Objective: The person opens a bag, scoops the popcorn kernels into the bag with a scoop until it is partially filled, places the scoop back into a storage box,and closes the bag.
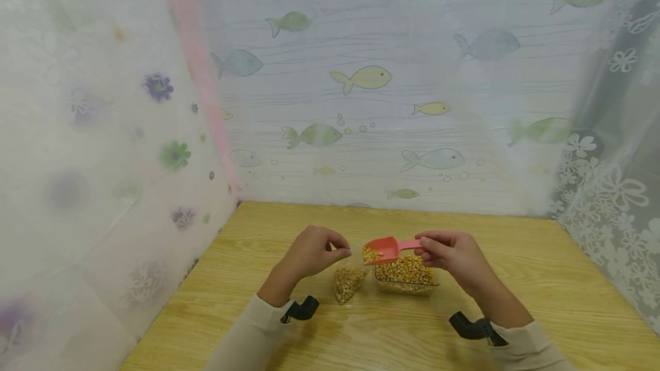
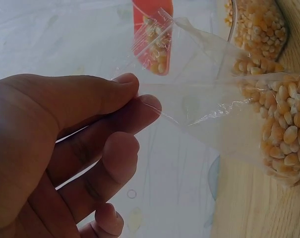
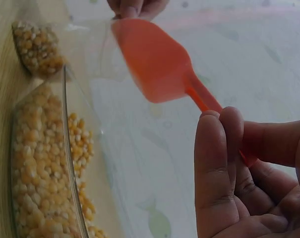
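Between thumb and forefinger, my left hand (image 1: 315,249) pinches the rim of a clear plastic bag (image 2: 199,104). Corn kernels (image 2: 291,126) fill the bag's lower part, which rests on the table. My right hand (image 1: 454,256) grips the handle of a red scoop (image 1: 387,249) by its end. Some kernels (image 1: 370,255) lie at the scoop's front lip, which is at the bag's mouth; in the left wrist view they show through the clear plastic. Below the scoop, a clear rectangular container (image 1: 407,288) holds many more kernels (image 3: 45,168), just right of the bag.
The wood-grain table (image 1: 340,342) extends around the bag and container. A fish-patterned curtain (image 1: 371,130) hangs behind it, with a flowered curtain (image 1: 103,159) at the left and another sheer flowered one (image 1: 613,182) at the right. Black wrist mounts (image 1: 471,325) sit at both cuffs.
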The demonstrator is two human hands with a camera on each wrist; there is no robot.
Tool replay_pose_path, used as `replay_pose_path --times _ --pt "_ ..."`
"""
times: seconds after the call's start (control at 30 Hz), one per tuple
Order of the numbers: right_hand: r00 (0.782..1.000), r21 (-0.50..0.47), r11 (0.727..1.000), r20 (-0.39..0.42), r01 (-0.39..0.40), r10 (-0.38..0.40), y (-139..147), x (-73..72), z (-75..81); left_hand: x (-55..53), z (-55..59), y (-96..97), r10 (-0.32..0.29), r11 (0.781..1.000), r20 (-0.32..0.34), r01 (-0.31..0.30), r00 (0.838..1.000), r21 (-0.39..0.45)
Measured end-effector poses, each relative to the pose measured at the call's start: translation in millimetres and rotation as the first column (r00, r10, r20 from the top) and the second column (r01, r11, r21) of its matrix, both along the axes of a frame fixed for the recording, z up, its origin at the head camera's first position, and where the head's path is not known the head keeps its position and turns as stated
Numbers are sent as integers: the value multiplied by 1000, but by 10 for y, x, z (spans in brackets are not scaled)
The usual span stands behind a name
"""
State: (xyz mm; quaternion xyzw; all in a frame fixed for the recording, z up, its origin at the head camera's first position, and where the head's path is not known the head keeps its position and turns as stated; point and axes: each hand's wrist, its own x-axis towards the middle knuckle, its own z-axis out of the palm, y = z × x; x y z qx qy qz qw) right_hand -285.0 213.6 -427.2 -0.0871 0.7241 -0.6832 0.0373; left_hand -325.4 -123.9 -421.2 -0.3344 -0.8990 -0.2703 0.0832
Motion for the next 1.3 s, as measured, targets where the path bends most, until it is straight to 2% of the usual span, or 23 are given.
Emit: replay_pose_path --times 0.23,0.8,1.1,1.2,1.3 --pt "999 79 996 -17 45 -44 -125 117 93 5 11 14 3 1000 14 -3 1000 -6" --pt "981 190 977 -182 98 -63 -288 258 196 -7 2 18 -13 1000 -5 13 1000 -5" --pt "962 229 965 -265 131 -67 -324 336 246 22 32 22 -38 999 -10 38 999 15" --pt "948 272 949 -311 157 -68 -331 379 282 24 35 22 -48 999 -5 48 999 26" --pt "921 334 920 -384 207 -68 -341 426 316 22 32 22 -56 998 4 55 998 35"
